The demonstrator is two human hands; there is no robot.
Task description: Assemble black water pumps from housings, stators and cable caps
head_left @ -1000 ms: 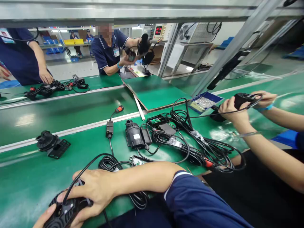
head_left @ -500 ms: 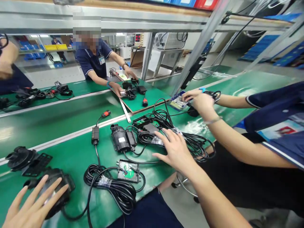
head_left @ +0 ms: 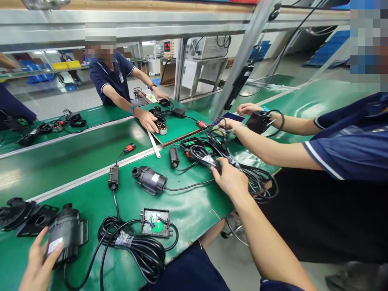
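Note:
At the lower left, my left hand point(head_left: 38, 260) is closed round a black water pump point(head_left: 66, 232) with a white label, thumb and fingers on its near side. The pump stands tilted, its port up. My right hand point(head_left: 232, 180) is closed on a bundled black cable coil point(head_left: 203, 157) at the bench's right part. A second black pump point(head_left: 150, 180) lies on its side, its cable running toward that hand. Between my hands lie another tied cable coil point(head_left: 136, 248) and an opened box with a green circuit board point(head_left: 156, 222).
Black pump parts point(head_left: 18, 214) lie at the far left. An inline box point(head_left: 114, 177) with a red-ringed connector point(head_left: 129, 148) lies near the white rail. A co-worker at right holds a black housing point(head_left: 258, 121). Another co-worker's hand point(head_left: 147, 120) touches a metal part point(head_left: 161, 128) across the bench.
My left hand has closed on the pump, which is now more upright. My right hand has closed on the cable coil. A small black box now lies apart from the second pump.

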